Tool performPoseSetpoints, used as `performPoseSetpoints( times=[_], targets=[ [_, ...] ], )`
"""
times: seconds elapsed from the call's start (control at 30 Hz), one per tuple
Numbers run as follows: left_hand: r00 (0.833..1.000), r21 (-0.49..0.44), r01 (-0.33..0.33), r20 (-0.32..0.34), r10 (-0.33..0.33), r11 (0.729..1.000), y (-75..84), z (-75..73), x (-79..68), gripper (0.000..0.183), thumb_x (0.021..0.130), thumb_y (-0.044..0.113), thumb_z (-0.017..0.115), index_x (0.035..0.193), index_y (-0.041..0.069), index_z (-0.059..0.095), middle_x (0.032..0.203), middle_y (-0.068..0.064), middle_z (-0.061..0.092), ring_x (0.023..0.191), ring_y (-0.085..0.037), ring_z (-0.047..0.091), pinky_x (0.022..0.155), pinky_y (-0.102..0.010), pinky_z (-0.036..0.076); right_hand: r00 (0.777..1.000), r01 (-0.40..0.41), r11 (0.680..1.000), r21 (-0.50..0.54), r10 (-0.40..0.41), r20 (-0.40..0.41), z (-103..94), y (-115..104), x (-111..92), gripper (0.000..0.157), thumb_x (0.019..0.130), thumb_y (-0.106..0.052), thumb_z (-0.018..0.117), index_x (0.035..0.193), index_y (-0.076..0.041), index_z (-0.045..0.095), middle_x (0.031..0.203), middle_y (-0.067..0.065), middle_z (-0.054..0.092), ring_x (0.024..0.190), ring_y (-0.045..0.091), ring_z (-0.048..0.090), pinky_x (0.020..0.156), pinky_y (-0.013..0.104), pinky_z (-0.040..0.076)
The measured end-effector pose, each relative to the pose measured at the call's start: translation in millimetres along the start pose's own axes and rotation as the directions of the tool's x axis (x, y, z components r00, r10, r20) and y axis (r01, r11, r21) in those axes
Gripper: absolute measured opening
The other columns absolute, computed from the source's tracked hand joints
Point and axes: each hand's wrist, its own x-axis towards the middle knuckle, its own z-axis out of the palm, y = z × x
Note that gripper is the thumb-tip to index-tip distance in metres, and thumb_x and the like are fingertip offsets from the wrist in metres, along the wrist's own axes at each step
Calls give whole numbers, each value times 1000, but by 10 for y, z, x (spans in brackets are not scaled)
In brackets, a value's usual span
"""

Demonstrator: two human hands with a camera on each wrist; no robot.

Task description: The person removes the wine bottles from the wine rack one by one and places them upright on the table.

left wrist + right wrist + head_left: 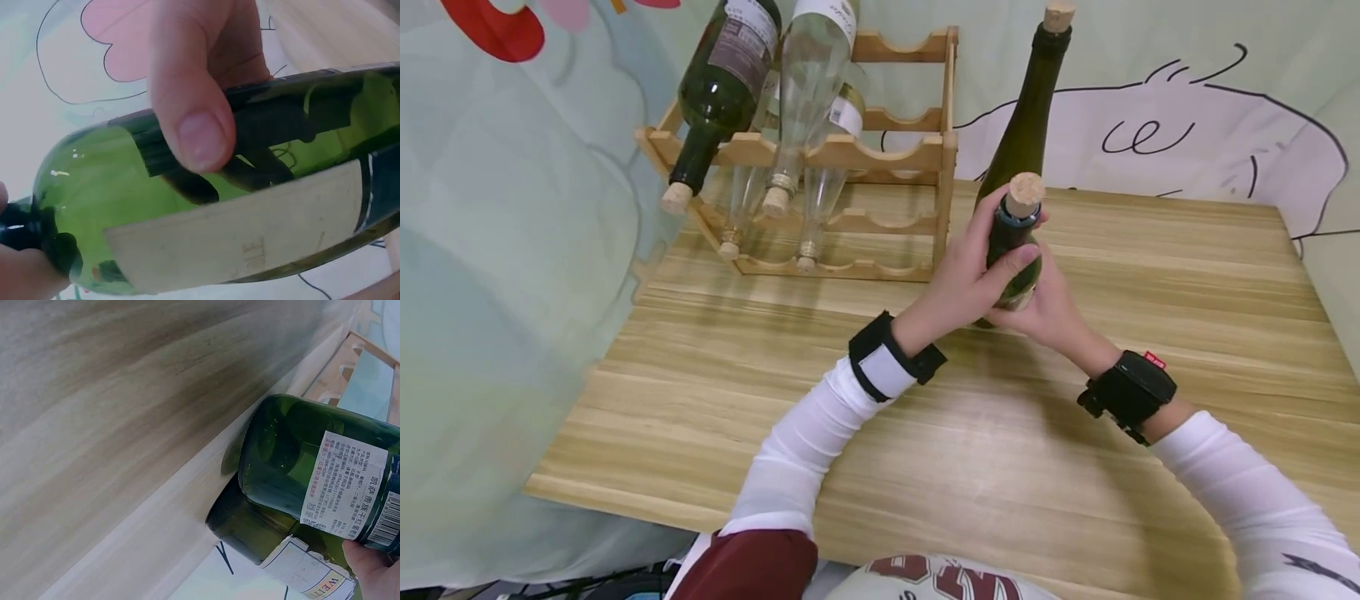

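Note:
Both hands hold a green wine bottle (1018, 287) with a cork (1026, 193) in its mouth, its neck pointing up toward the head camera. My left hand (958, 279) grips the neck, thumb across the front. My right hand (1051, 308) holds the body from the right; its thumb (203, 140) lies along the green glass in the left wrist view. A printed white label (344, 484) shows on the bottle's side in the right wrist view. Close behind it stands a taller, darker green bottle (1026, 125), also corked, with a torn label (309, 569).
A wooden bottle rack (946, 167) stands at the back left of the wooden table (700, 400). In its upper tier lie a dark bottle (722, 92) and a clear bottle (808, 83); more clear bottles lie below. A printed cloth (1195, 150) hangs behind.

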Motion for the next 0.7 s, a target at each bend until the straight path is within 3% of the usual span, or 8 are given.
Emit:
performPoseSetpoints(
  times=[0.2,0.4,0.7],
  targets=[
    [998,-14,49,-38,-49,999,-62,15,112,54,86,4,52,132,-3,23,118,-19,54,112,-19,50,98,-17,32,999,-21,1000,7,21,-29,-4,36,48,81,57,6,74,125,8,31,117,21,47,104,20,47,91,24,36],
    [995,62,62,-86,-56,996,-134,41,200,55,87,8,52,132,-4,23,119,-18,53,110,-21,51,96,-18,34,999,-25,999,23,26,-37,-19,97,98,78,58,4,75,124,5,34,115,17,49,102,14,49,90,30,39],
    [993,75,77,-96,-69,994,-267,66,382,56,88,10,52,134,-1,22,118,-14,53,108,-19,51,93,-17,35,998,-63,992,114,66,-21,-41,179,160,76,64,0,73,128,-5,33,116,9,48,101,5,47,89,24,38]
  ],
)
